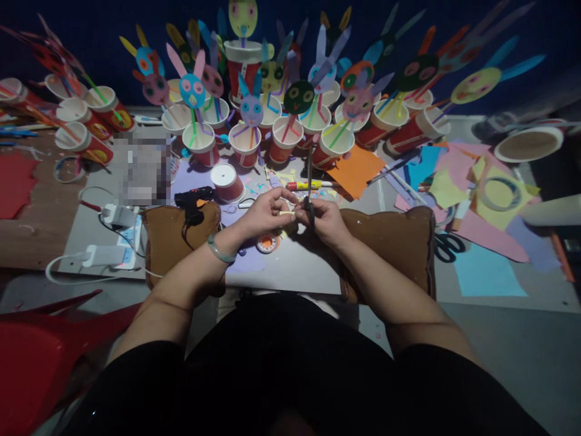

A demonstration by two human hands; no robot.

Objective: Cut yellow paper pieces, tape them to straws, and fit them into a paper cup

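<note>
My left hand, with a bangle at its wrist, is closed in a pinch on a small pale yellow piece of paper. Close beside it, my right hand grips scissors, whose blades point up and away from me. The scissors' handles are partly hidden by my fingers. Just beyond both hands lie a red and yellow marker and many small paper scraps. Below my left hand is a roll of tape with an orange centre.
Paper cups with straw-mounted paper rabbit heads crowd the back. An upturned cup and a glue gun are at left, near a power strip. Brown cushions lie under my forearms. Coloured paper and black-handled scissors are at right.
</note>
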